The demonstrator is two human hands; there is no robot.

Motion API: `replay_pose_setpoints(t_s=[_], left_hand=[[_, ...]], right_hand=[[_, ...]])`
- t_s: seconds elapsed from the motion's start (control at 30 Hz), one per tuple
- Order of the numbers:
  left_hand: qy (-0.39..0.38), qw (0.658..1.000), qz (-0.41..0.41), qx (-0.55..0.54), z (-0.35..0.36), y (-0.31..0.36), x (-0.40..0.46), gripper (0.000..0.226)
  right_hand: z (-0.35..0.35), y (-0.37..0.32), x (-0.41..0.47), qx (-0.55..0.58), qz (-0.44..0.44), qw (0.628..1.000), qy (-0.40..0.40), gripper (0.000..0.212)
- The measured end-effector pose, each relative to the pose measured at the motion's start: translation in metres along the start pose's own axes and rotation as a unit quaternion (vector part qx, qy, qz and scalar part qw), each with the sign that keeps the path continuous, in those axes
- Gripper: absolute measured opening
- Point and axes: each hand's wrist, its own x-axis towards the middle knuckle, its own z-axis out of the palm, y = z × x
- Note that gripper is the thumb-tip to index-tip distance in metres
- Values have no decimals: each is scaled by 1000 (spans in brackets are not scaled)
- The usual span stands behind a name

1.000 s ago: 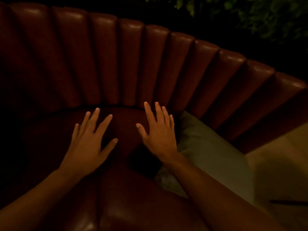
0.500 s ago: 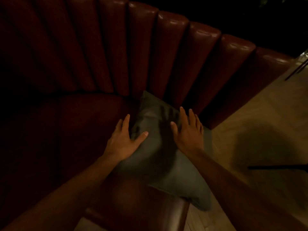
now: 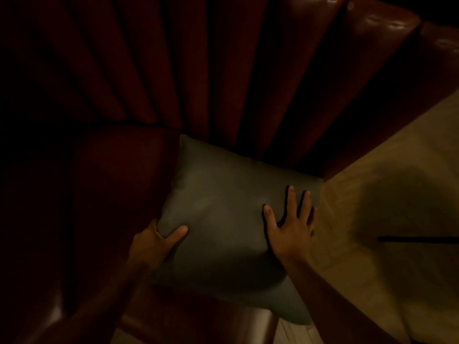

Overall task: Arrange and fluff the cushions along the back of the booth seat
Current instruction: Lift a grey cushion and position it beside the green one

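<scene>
Setting: a dimly lit restaurant or lounge seating area. Indicators: a curved booth backrest (image 3: 223,70) in dark red leather-look upholstery with vertical channel tufting, running from 9 o'clock round to 2 o'clock; a matching padded seat (image 3: 111,182); one grey-green cushion (image 3: 223,219) at centre; pale wood-look floor (image 3: 372,157) at 3 o'clock.

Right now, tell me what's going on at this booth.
A person is handling a grey-green cushion on the dark red booth seat. The left hand grips its near left edge, thumb on top. The right hand lies flat and spread on its right side. The cushion's far edge meets the channelled backrest; it looks tilted, not yet upright.
</scene>
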Motion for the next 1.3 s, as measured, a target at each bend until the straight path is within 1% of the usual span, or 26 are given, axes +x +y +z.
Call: replay_pose_setpoints(t_s=[0.03,0.17,0.2,0.27,0.33,0.4,0.43,0.5,0.53,0.57,0.6,0.67,0.7,0.73,0.77,0.87,0.93,1.0,1.03,1.07,1.1,1.17,1.2,1.27,1.3], left_hand=[[14,1000,-7,-6,2,-6,-4,118],[76,995,-40,-52,12,-34,-24,80],[83,993,-55,-68,14,-42,-29,77],[94,988,-82,-91,14,-56,-38,86],[117,983,-100,-104,9,-70,-44,100],[141,977,-104,-126,-1,-82,-49,107],[145,974,-107,-139,-7,-87,-50,104],[151,966,-121,-169,-18,-100,-55,85],[159,961,-125,-190,-24,-111,-57,77],[163,956,-124,-211,-27,-118,-59,72],[168,949,-125,-234,-30,-126,-61,68],[172,941,-121,-267,-34,-137,-62,65],[168,939,-115,-276,-36,-137,-62,62],[162,940,-106,-280,-37,-139,-61,56],[157,943,-94,-278,-38,-140,-59,49],[152,945,-50,-284,-49,-141,-57,40],[150,941,-32,-302,-58,-148,-57,44],[151,935,-26,-319,-72,-157,-59,46],[140,932,-32,-332,-80,-161,-58,42],[121,929,-40,-348,-89,-166,-57,37],[99,927,-41,-359,-97,-171,-55,36],[65,925,-23,-375,-115,-177,-50,42],[57,917,-10,-394,-126,-177,-49,37],[65,901,-3,-428,-150,-171,-47,12],[79,897,-7,-434,-165,-169,-45,11]], right_hand=[[2,-1,-3,-6,-11,1000,6,80],[4,-11,-11,-36,-55,998,6,81],[6,-16,-14,-45,-74,996,14,82],[10,-32,-16,-60,-103,993,17,83],[17,-47,-16,-60,-116,991,-12,82],[27,-61,-17,-50,-133,989,-32,77],[29,-69,-18,-32,-138,990,-27,74],[34,-86,-17,14,-135,990,24,71],[38,-93,-14,29,-113,992,50,73],[40,-97,-9,43,-70,995,62,77],[41,-103,-3,67,-13,996,51,85],[43,-116,10,116,103,988,-19,100],[43,-122,14,123,138,981,-57,102],[42,-129,14,118,150,979,-78,102],[38,-136,13,110,146,980,-72,100],[30,-158,2,93,83,992,19,84],[26,-180,-8,101,26,993,57,72],[23,-210,-20,137,-58,984,94,58],[21,-228,-24,161,-106,975,115,51],[17,-249,-29,176,-152,964,130,49],[11,-271,-35,185,-194,953,140,51],[-3,-318,-44,185,-273,932,152,59],[-9,-340,-48,173,-309,922,159,60],[-22,-386,-58,148,-368,901,175,59],[-28,-407,-66,141,-390,891,183,58]])
